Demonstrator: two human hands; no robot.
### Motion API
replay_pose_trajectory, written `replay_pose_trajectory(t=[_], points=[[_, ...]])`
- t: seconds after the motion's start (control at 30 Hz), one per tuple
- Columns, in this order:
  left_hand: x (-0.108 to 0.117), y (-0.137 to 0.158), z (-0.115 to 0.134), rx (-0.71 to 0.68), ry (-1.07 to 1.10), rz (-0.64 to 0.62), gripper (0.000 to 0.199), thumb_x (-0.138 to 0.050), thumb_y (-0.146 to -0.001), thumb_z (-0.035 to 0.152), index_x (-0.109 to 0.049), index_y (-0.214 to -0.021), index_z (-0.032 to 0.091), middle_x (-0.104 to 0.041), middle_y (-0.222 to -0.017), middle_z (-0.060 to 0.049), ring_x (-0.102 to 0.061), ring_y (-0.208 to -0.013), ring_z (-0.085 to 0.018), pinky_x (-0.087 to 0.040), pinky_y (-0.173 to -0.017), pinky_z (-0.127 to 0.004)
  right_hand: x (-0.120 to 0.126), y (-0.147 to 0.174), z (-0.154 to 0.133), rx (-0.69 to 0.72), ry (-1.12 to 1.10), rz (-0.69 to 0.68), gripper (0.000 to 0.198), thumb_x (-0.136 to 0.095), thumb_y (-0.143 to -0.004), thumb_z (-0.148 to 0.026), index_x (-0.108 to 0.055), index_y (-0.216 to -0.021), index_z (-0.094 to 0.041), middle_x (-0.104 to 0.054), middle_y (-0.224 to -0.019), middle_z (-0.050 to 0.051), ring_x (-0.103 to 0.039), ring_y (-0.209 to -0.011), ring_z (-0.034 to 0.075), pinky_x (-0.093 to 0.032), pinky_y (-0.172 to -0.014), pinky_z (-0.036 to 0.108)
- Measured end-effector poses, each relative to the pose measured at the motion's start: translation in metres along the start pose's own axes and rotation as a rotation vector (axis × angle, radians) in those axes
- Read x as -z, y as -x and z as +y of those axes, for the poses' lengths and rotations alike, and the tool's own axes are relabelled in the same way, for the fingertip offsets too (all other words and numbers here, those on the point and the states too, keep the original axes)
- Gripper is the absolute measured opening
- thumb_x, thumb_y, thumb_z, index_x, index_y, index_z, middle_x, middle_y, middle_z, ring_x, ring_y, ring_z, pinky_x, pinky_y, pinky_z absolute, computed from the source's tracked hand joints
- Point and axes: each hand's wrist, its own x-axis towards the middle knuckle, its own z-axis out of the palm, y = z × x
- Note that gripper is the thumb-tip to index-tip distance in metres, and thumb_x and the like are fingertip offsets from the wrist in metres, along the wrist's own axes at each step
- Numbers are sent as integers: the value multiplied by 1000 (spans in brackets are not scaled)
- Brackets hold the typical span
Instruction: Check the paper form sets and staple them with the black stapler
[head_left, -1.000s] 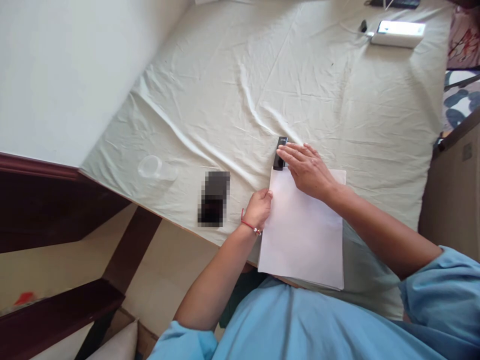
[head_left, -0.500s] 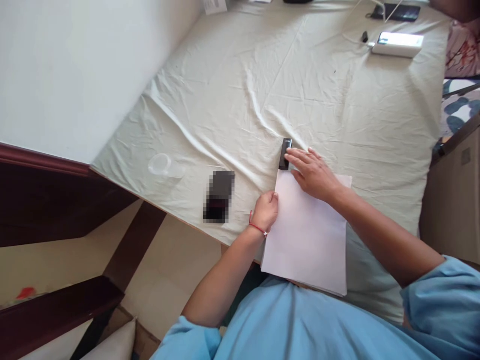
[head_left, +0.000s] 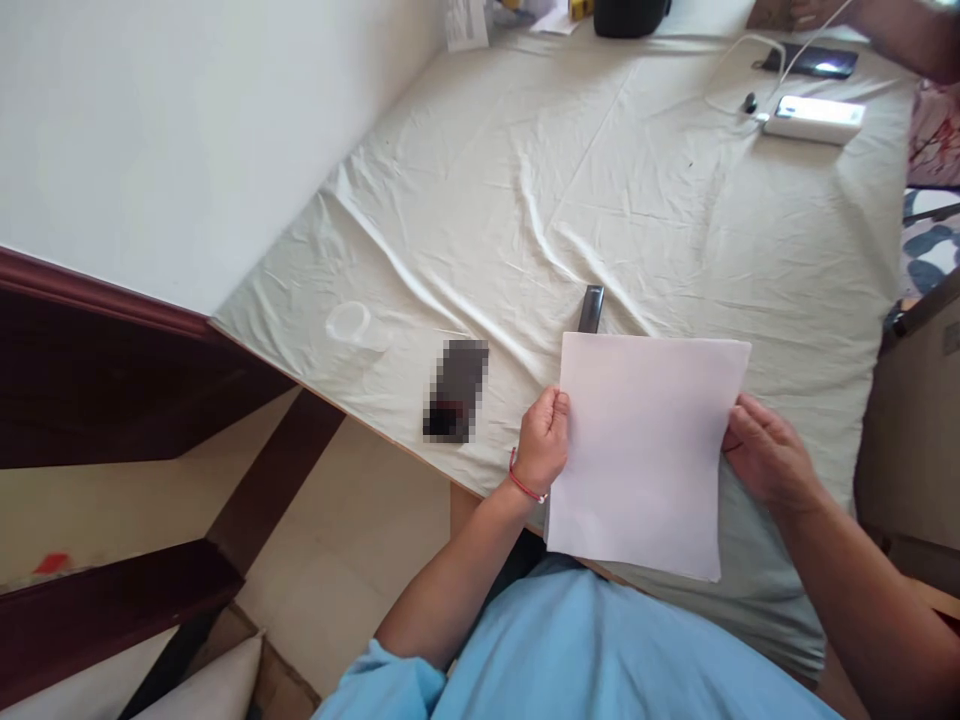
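A stack of white paper sheets [head_left: 637, 455] is held over the near edge of the table, blank side up. My left hand [head_left: 545, 435] is closed on its left edge, thumb on top, a red string bracelet at the wrist. On the right edge my right hand [head_left: 769, 452] grips the sheets between thumb and fingers; its fingertips are partly hidden behind the paper. Just beyond the top edge lies a black stapler [head_left: 592, 308], its near end covered by the sheets.
Left of the paper lie a pixelated dark rectangular object [head_left: 456, 392] and a clear plastic container [head_left: 349, 324]. A white power bank [head_left: 815, 120] with a cable and a dark phone [head_left: 814, 62] lie far right, near another person's arm [head_left: 900, 35]. A black object [head_left: 628, 15] stands at the back.
My right hand has left the stapler and moved to the paper's right edge, gripping it. The sheets now cover the stapler's near end. My view has shifted slightly.
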Motion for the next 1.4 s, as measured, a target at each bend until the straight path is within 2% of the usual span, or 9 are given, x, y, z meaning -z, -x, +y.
replay_pose_trajectory(t=[0.1,0.23,0.33,0.43,0.53,0.63,0.77,1.07,1.4], points=[[0,-2,-3,45,145,26,47,-57,-102,66,-55,-86,22,-57,-79,2,-52,-76,-15,-44,-75,-27,-23,-1,-7,-274,-321,48,41,-86,-76,-65,-78,-83,-26,-73,-67,5,-68,-53,23,-55,-46,36],[12,4,-1,139,387,-92,53,-68,-95,68,-56,-119,22,-73,-103,-4,-67,-92,-19,-54,-89,-32,-44,-24,-26,-278,-434,137,44,-94,-67,-61,-77,-84,-24,-72,-66,3,-66,-50,23,-55,-43,36],[31,16,-2,161,296,-150,51,-71,-95,63,-60,-121,20,-75,-113,-9,-70,-101,-22,-54,-97,-35,-56,-42,-37,-241,-480,178,46,-97,-64,-60,-78,-88,-25,-75,-72,3,-66,-53,22,-56,-45,35],[50,29,-9,170,23,-176,44,-57,-102,63,-64,-100,20,-75,-101,-8,-68,-95,-23,-53,-90,-34,-68,-53,-36,-219,-506,208,52,-99,-59,-61,-77,-91,-26,-75,-76,3,-64,-55,20,-53,-45,34],[58,39,-18,141,-312,-114,47,-43,-106,58,-51,-77,23,-60,-70,-1,-55,-67,-18,-42,-67,-31,-75,-56,-25,-200,-451,189,53,-93,-65,-67,-75,-91,-25,-72,-74,2,-58,-54,19,-47,-46,33],[57,44,-28,26,-495,-40,40,-36,-107,49,-45,-76,25,-54,-65,0,-49,-61,-17,-34,-62,-32,-72,-54,-12,-67,-185,220,51,-78,-83,-72,-70,-87,-22,-66,-75,2,-53,-60,16,-41,-53,31],[56,46,-35,-67,-565,-43,34,-35,-107,41,-45,-78,27,-53,-63,0,-51,-57,-18,-33,-60,-32,-63,-56,-1,146,142,393,49,-66,-97,-67,-60,-79,-22,-51,-67,-2,-41,-61,14,-34,-59,31],[58,49,-36,-44,-573,23,28,-38,-108,41,-56,-92,25,-60,-67,1,-57,-57,-18,-38,-58,-29,-65,-64,9,90,80,358,39,-69,-97,-58,-62,-85,-22,-52,-68,-2,-39,-59,13,-33,-55,30],[54,49,-40,-49,-609,64,28,-35,-106,39,-45,-82,27,-53,-63,2,-55,-56,-18,-36,-59,-30,-65,-65,7,87,87,333,40,-66,-97,-59,-61,-85,-22,-49,-67,-3,-37,-60,13,-31,-54,29]])
